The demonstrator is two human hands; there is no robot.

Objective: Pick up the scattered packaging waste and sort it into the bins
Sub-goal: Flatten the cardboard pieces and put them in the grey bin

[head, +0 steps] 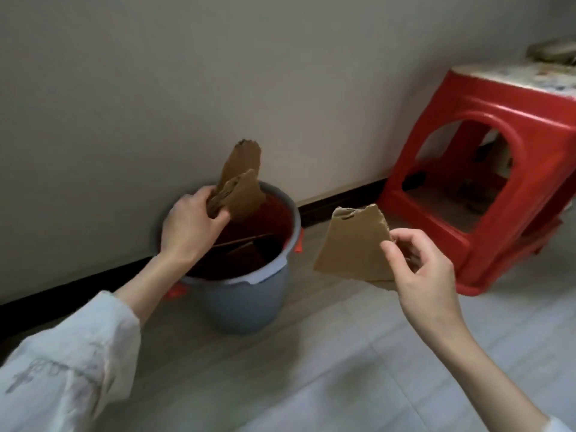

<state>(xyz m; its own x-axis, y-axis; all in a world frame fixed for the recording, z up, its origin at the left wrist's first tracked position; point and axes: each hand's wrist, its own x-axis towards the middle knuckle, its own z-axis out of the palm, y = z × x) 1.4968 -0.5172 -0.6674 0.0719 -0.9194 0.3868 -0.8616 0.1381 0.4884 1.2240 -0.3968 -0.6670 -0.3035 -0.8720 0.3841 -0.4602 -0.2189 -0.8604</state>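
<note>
Pale floor tiles (343, 385) meet a grey wall. Over the grey bin (243, 291), the left hand (190, 226) grips torn cardboard scraps (241, 182); its contents are dim. Beside it, the right hand (420, 272) pinches a cardboard piece (352, 244). A red stool (486, 169) is cut off.

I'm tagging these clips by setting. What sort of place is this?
Probably a room in a home: a plain wall with a dark baseboard, pale floor tiles, a red plastic stool, and a grey bucket used as a bin for cardboard scraps.
</note>
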